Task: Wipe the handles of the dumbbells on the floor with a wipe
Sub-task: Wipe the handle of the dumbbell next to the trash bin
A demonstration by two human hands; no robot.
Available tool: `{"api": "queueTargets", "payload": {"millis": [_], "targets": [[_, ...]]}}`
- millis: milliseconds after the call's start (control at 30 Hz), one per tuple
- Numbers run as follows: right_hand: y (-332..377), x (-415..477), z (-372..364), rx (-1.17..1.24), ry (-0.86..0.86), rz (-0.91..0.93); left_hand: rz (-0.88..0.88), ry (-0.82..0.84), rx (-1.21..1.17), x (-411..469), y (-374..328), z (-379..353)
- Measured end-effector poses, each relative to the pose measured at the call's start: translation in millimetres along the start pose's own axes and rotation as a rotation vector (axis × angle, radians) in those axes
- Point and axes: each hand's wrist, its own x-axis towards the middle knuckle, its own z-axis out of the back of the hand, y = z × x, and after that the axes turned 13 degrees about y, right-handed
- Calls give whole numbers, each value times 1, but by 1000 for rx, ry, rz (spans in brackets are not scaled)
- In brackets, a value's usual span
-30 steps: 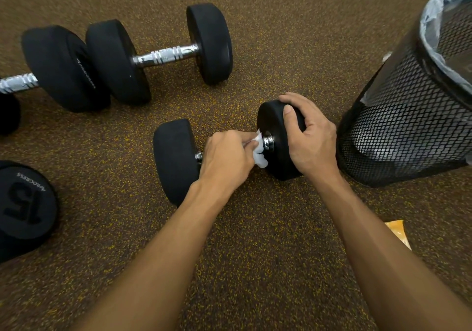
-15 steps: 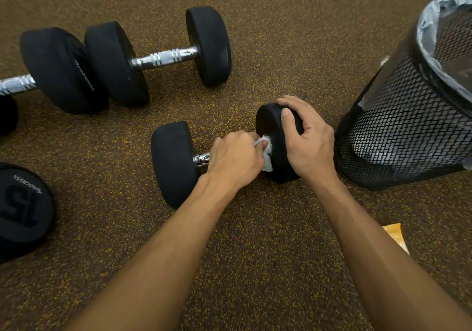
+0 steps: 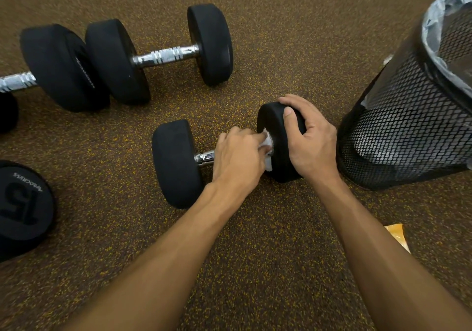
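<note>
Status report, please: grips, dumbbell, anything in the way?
Left grip holds wipe on dumbbell handle. Right grip holds its bin-side head. Mesh bin beside, not blocking.

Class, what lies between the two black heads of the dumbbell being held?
The head view shows its chrome handle, mostly covered by the left hand gripping a white wipe.

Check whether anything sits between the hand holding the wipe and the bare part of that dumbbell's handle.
Nothing visible does. The left hand grips the wipe round the handle at its right end, beside the right head, which the right hand holds. The bare chrome stretch runs straight from that hand to the left head.
</note>
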Motion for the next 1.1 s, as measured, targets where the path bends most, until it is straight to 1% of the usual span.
{"api": "queueTargets", "payload": {"millis": [67, 133, 200, 267, 333, 533, 567, 633, 700, 733, 800, 933, 1033, 1100], "targets": [[0, 0, -1, 6, -5, 6, -19, -79, -59, -1, 0, -3], [0, 0, -1, 6, -5, 4, 1, -123, -159, -2, -4, -2], [1, 0, 0, 2, -4, 0, 78, -101, -284, -3, -9, 3], [1, 0, 0, 1, -5, -4, 179, -32, -321, 0, -10, 11], [1, 1, 1, -1, 0, -7, 238, 45, -323, 5, -8, 17], [2, -1, 1, -15, 12, -6, 306, 232, -281, 20, -7, 27], [2, -2, 2, -17, 11, -6, 282, 229, -248, 18, -8, 27], [2, -2, 2, -20, 8, -5, 201, 167, -183, 9, -10, 25], [3, -2, 2, -21, 5, -6, 148, 96, -208, 1, -10, 21], [3, -3, 2, -22, 2, -11, 158, 79, -246, 0, -10, 20], [4, -2, 2, -19, 0, -17, 230, 102, -287, 5, -10, 21], [3, -1, 1, -13, 4, -16, 317, 224, -244, 23, -7, 28], [2, -2, 2, -11, 3, -5, 304, 254, -204, 26, -9, 30], [2, -2, 2, -11, 2, -1, 240, 184, -119, 18, -11, 26]]}}
